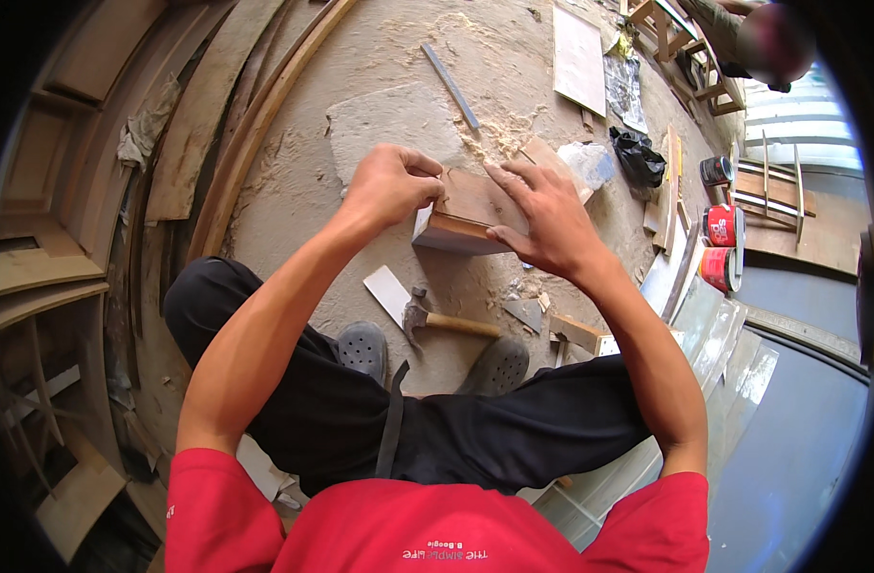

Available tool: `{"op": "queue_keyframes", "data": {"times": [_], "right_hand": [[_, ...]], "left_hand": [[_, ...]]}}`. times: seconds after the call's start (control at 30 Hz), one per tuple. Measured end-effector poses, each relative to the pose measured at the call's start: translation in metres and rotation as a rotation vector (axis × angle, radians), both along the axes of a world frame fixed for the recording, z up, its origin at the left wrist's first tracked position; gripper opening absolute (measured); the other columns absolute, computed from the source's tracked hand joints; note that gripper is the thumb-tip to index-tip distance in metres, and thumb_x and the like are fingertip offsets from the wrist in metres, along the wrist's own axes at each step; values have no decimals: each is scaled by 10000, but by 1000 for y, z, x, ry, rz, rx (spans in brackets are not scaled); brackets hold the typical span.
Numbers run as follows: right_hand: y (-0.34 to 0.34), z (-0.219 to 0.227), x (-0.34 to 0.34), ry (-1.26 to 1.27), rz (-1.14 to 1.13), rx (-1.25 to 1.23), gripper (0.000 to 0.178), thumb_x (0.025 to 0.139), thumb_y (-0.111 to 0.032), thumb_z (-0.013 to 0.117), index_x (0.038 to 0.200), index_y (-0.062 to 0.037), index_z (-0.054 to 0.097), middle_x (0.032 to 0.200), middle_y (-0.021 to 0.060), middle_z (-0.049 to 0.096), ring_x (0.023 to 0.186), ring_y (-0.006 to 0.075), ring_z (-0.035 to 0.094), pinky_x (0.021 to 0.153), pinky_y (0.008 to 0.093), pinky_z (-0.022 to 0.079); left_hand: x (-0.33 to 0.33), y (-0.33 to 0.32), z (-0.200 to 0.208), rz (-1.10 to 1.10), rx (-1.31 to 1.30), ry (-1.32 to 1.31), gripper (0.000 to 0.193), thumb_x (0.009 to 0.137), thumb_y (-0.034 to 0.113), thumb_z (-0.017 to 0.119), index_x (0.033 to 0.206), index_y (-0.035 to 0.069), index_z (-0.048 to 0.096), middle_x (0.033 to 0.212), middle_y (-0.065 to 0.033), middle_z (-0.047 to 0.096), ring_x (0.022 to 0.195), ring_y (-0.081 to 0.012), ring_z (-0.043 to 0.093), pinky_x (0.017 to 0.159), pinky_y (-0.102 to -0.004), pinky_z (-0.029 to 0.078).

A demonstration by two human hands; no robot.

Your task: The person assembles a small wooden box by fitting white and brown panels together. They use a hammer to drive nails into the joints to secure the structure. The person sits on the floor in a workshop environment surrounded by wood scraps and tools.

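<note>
In front of me on the floor stands a small wooden box [475, 199] with a brown top and a pale near side. My left hand [391, 186] is closed in a pinch at its left end; whatever is between the fingertips is too small to make out. Spanning the box's right part, my right hand [550, 212] has its thumb at the near edge and its fingers toward the far edge, gripping it. A claw hammer [451, 323] with a wooden handle lies near my shoes, beside a white strip [389, 294].
A flat metal bar [450, 86] lies beyond the box among wood shavings [502, 138]. Long boards [255, 124] line the left. At right are a black plastic bag [638, 158], red cans [719, 226] and glass panes [709, 329]. Another person [719, 29] is at the far right.
</note>
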State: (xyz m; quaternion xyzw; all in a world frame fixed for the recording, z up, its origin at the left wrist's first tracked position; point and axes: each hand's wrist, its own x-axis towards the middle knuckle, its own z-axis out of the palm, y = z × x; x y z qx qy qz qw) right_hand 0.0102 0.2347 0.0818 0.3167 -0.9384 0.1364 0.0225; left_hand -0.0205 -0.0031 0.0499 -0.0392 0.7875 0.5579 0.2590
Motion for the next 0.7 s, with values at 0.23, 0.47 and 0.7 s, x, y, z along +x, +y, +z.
{"op": "queue_keyframes", "data": {"times": [0.23,0.47,0.7], "right_hand": [[-28,-7,60,-574,148,-151,335,912,-389,659,820,-68,634,743,153,649,716,378,652,639,476,517],[-13,-186,141,-442,34,537,425,847,-483,714,1057,-114,711,1088,140,712,992,321,698,767,443,551],[-21,-255,162,-654,-52,513,504,779,-424,780,1141,-102,641,1111,147,680,1033,343,679,838,469,559]], "left_hand": [[1,-13,-12,-93,-46,75,525,804,133,755,1270,-66,615,1082,-199,708,947,-205,696,859,-320,565],[10,-25,-9,-446,-10,257,1111,709,273,868,1585,134,198,1501,-243,420,1331,-342,491,1128,-459,409],[12,-13,-14,-481,-154,487,1036,706,329,890,1544,124,317,1475,-208,467,1337,-343,486,1144,-454,397]]}}
